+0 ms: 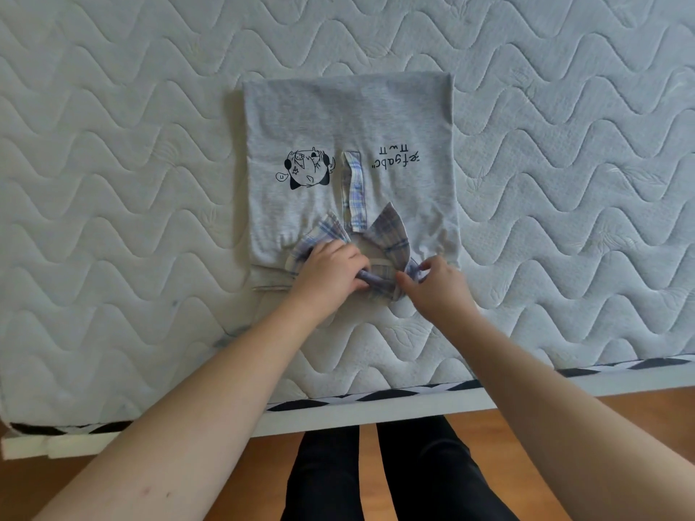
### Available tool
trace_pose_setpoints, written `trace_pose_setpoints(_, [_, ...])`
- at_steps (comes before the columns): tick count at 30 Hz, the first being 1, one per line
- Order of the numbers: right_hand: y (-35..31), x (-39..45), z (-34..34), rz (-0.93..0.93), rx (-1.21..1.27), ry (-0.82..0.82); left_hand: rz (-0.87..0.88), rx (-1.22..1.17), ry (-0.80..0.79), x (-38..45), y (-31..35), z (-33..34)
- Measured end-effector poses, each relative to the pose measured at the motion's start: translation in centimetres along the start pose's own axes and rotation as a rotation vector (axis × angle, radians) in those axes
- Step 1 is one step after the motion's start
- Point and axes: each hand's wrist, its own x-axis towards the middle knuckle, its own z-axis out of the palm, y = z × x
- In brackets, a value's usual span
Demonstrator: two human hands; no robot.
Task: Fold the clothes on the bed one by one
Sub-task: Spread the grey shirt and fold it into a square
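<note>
Plaid collar cloth (pixel 380 253) was pinched in both grips: the left hand (pixel 327 276) curled round its left side, the right hand (pixel 438 285) nipping its right. The grey shirt (pixel 349 118), soft jersey folded to a rectangle, lay with its collar toward the person and its long axis running away, prints upside down. It rested near the edge of the bed (pixel 113 182), a wavy-quilted mattress above a wooden floor (pixel 564 426).
</note>
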Motion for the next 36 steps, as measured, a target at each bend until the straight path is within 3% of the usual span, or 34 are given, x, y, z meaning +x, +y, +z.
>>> trace_pose_setpoints(9, [-1.2, 0.8, -2.8, 0.046, 0.293, 0.127, -0.091, -0.207, 0.111, 0.2, 0.3, -1.2])
trace_pose_setpoints(11, [-1.4, 1.3, -3.7, 0.103, 0.544, 0.098, -0.111, -0.241, 0.118, 0.2, 0.3, -1.4])
trace_pose_setpoints(15, [-2.3, 1.4, -5.0, 0.280, 1.202, -0.114, -0.171, -0.291, 0.148, 0.1, 0.5, -1.5])
trace_pose_setpoints(17, [-2.1, 1.7, -5.1, 0.319, 1.365, -0.197, -0.206, -0.292, 0.156, 0.0, 0.5, -1.5])
trace_pose_setpoints(19, [-1.5, 2.0, -4.9, 0.323, 1.268, -0.183, -0.219, -0.282, 0.150, 0.0, 0.7, -1.4])
trace_pose_setpoints(22, [-0.8, 2.0, -4.1, 0.234, 0.873, -0.140, -0.210, -0.254, 0.137, 0.1, 1.1, -1.4])
trace_pose_setpoints(26, [-0.5, 2.0, -2.6, 0.222, 0.778, -0.141, -0.217, -0.272, 0.149, 0.0, 1.1, -1.3])
trace_pose_setpoints(33, [0.6, 1.8, -2.9, 0.178, 1.034, -0.158, -0.216, -0.300, 0.175, -0.3, 0.7, -1.0])
trace_pose_setpoints(36, [1.2, 1.6, -3.3, 0.190, 1.188, -0.288, -0.234, -0.271, 0.202, -0.4, 0.6, -1.0])
